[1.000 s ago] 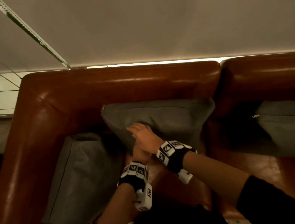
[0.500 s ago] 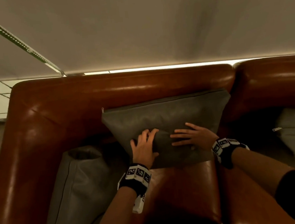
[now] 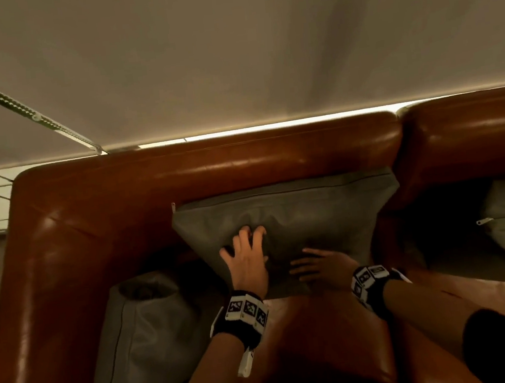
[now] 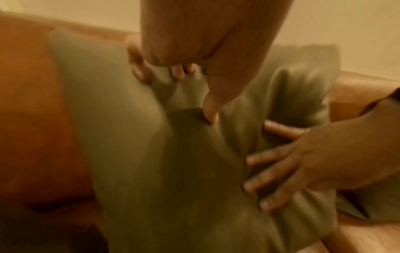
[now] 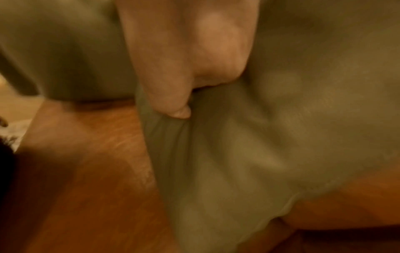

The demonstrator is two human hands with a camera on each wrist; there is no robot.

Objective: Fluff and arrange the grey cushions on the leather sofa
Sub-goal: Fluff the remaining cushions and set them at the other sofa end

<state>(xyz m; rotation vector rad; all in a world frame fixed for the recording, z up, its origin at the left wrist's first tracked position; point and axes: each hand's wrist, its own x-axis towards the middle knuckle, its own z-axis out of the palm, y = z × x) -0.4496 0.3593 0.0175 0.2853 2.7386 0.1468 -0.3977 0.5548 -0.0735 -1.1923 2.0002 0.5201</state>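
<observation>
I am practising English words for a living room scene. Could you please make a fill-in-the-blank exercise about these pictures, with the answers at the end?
1. Both hands touch the middle ____ cushion, which leans against the backrest.
2. The sofa is covered in brown ____.
3. The left hand ____ a fold of the cushion's fabric with curled fingers.
4. The right hand lies with fingers ____ on the cushion.

Missing words: grey; leather; grips; spread
</observation>
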